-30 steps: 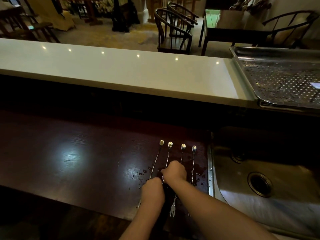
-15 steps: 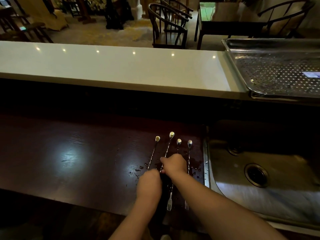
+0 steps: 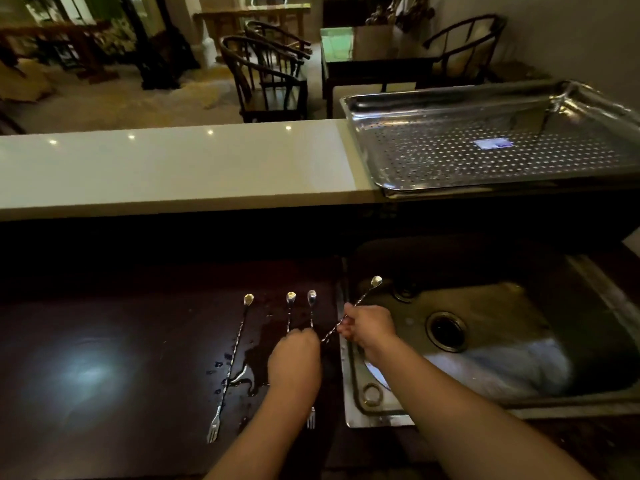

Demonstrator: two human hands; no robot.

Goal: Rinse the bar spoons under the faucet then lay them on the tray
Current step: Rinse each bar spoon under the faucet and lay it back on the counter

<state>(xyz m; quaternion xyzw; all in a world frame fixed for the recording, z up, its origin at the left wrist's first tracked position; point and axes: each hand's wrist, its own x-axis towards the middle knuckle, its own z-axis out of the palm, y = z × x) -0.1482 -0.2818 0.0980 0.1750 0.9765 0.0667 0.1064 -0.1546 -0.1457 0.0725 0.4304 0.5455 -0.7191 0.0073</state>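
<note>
Bar spoons, slim twisted steel with forked tails: three lie on the dark wet wooden surface (image 3: 104, 341), untouched by water so far. Right hand (image 3: 369, 327) grip is clamped on a fourth spoon (image 3: 360, 301) over the steel sink (image 3: 519, 341), which looks empty. Left hand (image 3: 294, 362) grip closes around the middle spoons (image 3: 290, 308); exactly which, I cannot tell. Perforated steel tray (image 3: 485, 157) holds nothing.

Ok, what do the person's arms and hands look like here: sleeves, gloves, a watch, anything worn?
Both forearms come in bare from the bottom edge, with no sleeve showing in the frame. The left hand and the right hand are ungloved. No watch, bracelet or ring is visible on either, though the light is dim and the fingers are curled, so a thin ring could be missed.
</note>
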